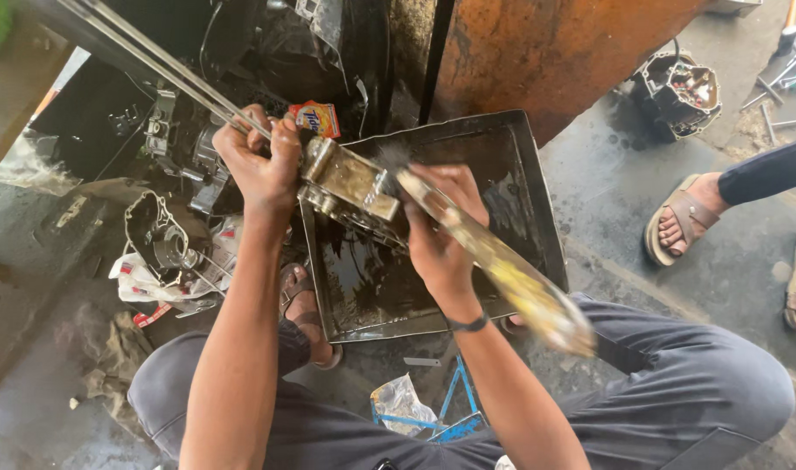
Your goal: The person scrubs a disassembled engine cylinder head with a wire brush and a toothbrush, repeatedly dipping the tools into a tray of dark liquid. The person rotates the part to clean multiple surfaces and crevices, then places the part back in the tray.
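Oily black liquid pools in the square metal tray (537, 218), and that is where the work sits: a grimy metal engine part (350, 187) is held right over it, so whatever runs off lands in the tray rather than on the concrete floor (642, 183).

The left hand (259, 161) is wrapped tight around the upper end of the part, close to the long steel rods (167, 65) that run off to the top left, steadying it at a tilt so the dirty face turns upward.

The right hand (441, 231) is closed on a brush (494, 261), its yellowish handle blurred and slanting down toward the knee, the bristle end pressed up against the part. The blur says the brush is in motion.

The person squats with one sandalled foot (306, 313) touching the tray's near-left corner, knees either side, keeping everything within easy reach.

Just to the left lies an engine cover (167, 239) on crumpled wrapping, and a small orange packet (318, 117) rests at the tray's far edge. Off to the right, another person's sandalled foot (681, 218) stands well apart, with another engine casing (681, 96) beyond it.
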Available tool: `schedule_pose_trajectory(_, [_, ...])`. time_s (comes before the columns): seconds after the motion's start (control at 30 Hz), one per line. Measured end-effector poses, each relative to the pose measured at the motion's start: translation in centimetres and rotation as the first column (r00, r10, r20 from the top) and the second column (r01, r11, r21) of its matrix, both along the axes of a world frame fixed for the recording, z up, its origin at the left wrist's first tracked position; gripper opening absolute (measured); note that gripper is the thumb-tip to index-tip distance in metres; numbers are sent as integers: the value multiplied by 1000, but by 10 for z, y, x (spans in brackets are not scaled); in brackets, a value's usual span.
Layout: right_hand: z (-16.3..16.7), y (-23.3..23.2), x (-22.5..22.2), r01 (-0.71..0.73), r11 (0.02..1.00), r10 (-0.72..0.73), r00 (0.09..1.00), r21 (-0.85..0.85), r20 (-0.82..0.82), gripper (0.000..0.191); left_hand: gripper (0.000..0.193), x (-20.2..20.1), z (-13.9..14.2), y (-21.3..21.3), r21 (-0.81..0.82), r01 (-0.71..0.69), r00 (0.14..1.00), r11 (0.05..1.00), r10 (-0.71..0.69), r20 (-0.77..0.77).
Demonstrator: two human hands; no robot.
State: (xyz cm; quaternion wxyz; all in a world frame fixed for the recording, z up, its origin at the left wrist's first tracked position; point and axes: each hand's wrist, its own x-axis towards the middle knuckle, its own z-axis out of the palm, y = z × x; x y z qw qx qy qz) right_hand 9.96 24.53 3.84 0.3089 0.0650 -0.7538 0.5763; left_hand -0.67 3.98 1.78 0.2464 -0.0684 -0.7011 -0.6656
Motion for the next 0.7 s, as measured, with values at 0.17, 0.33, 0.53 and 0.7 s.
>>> schedule_pose_trajectory(0.17, [13, 0, 19, 91, 991, -92, 996, 101, 3, 25, 41, -4, -4, -2, 116, 71, 997, 991, -70, -12])
schedule_pose_trajectory(0.33, [14, 2, 1, 55, 997, -58, 997, 56, 51, 28, 25, -3, 2, 1, 216, 6, 998, 976, -20, 62])
schedule_pose_trajectory(0.53, [-33, 11, 20, 100, 985, -97, 995, 143, -28, 25, 33, -1, 4, 9, 127, 13, 995, 992, -25, 95])
schedule_pose_trajectory(0.7, [-83, 9, 13, 329, 828, -158, 914, -454, 374, 47, 28, 3, 2, 12, -145, -213, 977, 966, 208, -53])
